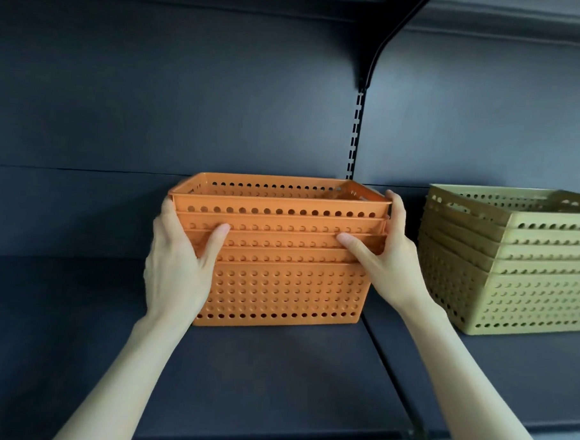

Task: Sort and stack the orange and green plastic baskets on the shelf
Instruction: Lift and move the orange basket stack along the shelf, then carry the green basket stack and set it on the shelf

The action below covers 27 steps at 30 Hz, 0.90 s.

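Orange perforated baskets (280,252), nested in one stack, stand on a dark shelf (275,369), clasped at both ends between the left hand (177,264) and right hand (385,257); a nested green stack (512,263) stands apart, right.

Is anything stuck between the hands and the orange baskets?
No. The left hand and right hand already press on the two ends of the orange basket stack, with nothing visible between. The green stack stands apart, to the right.
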Tool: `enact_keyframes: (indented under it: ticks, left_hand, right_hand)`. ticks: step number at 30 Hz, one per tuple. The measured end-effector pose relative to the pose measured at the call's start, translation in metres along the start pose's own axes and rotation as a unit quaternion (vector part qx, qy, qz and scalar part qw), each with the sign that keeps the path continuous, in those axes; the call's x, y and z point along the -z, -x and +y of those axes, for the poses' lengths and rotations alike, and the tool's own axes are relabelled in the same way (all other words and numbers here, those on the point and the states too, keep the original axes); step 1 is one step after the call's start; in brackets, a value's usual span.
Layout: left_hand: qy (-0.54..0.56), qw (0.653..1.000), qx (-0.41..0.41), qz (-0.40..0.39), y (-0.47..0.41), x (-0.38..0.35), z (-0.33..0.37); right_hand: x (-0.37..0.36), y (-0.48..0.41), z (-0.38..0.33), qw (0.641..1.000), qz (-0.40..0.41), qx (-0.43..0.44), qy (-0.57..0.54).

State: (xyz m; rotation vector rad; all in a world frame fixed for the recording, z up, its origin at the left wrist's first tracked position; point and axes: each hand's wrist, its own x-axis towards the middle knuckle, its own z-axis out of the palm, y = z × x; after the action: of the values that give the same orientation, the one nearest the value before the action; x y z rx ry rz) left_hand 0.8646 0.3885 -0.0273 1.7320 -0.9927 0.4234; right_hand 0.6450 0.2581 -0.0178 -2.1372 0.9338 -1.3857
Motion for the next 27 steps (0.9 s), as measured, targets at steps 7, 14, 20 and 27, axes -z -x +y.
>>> enact_keyframes:
  ticks: [7, 14, 20, 27]
  left_hand:
    - [-0.056, 0.994, -0.091, 0.022, 0.048, -0.008, 0.017]
    - [0.084, 0.987, -0.115, -0.078, 0.088, -0.049, 0.096]
    - [0.184, 0.975, -0.041, -0.121, 0.133, -0.117, 0.181]
    - [0.269, 0.947, 0.107, -0.141, 0.144, -0.186, 0.257]
  right_hand:
    - [0.035, 0.016, 0.004, 0.993, 0.015, 0.009, 0.113]
    - [0.11, 0.039, 0.034, 0.988, 0.079, 0.034, 0.128]
    - [0.201, 0.05, 0.093, 0.99, 0.073, 0.028, 0.118]
    - [0.279, 0.039, 0.161, 0.987, 0.11, -0.021, 0.114]
